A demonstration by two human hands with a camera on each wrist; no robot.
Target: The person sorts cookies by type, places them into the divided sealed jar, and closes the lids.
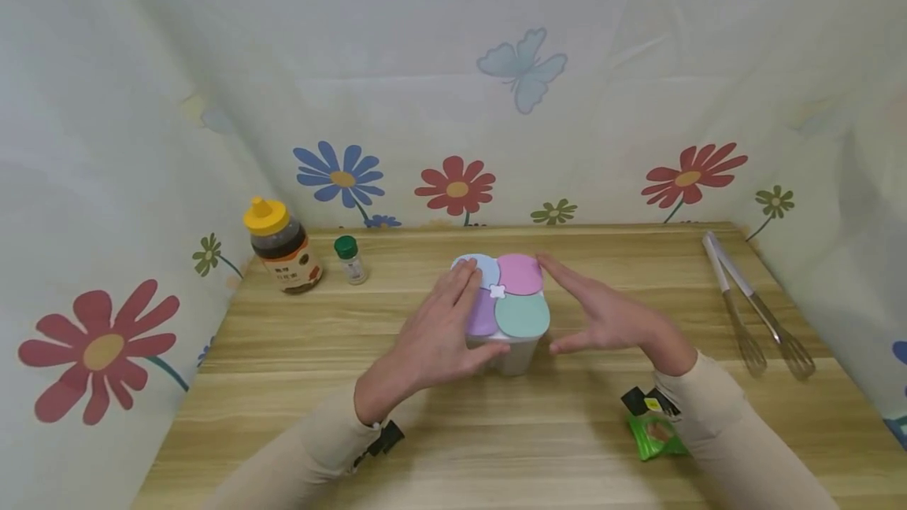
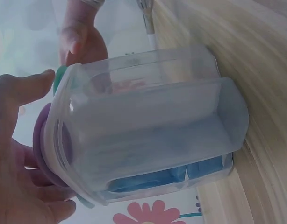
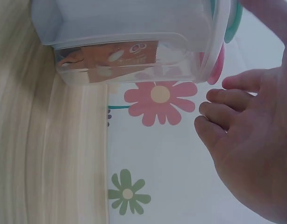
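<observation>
A clear plastic storage box [image 1: 516, 359] stands upright on the table, its top carrying petal-shaped lids in blue, pink [image 1: 520, 273], purple and green [image 1: 523, 315]. My left hand [image 1: 435, 337] rests on the blue and purple lids at the left, fingers extended and thumb by the front edge. At the right side, my right hand [image 1: 612, 315] is spread, its fingertips close to the pink lid; whether they touch is unclear. Blue packets [image 2: 167, 179] show through one compartment in the left wrist view. An orange-brown packet [image 3: 118, 58] shows through another in the right wrist view.
A yellow-capped bottle of dark liquid [image 1: 286, 250] and a green-capped shaker [image 1: 350, 260] stand at the back left. A whisk-ended pair of tongs [image 1: 753, 301] lies at the right. Beneath my right forearm is a green packet [image 1: 652, 439]. Flowered cloth [image 1: 425, 85] surrounds the table.
</observation>
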